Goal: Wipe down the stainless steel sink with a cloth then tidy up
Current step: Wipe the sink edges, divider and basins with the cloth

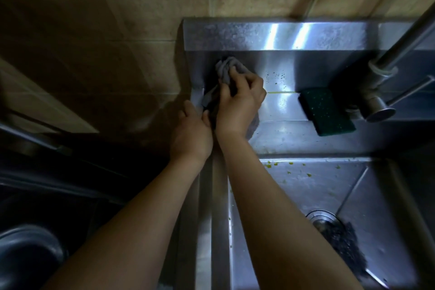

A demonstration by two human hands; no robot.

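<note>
Cloth (227, 70) pressed on the back wall of the sink (306, 186), in its far left corner.

The right hand (240, 106) grips the grey cloth with its fingers curled round it, and part of the cloth hangs out under the hand. The left hand (191, 134) is just beside it at the sink's left edge, fingers close together; it is not clear if it holds the cloth. A green sponge (327, 110) lies on the ledge near the tap (376, 92). Small yellow-green bits (268, 165) stick to the basin wall. A dark scrubber (343, 242) lies by the drain (324, 219).
</note>
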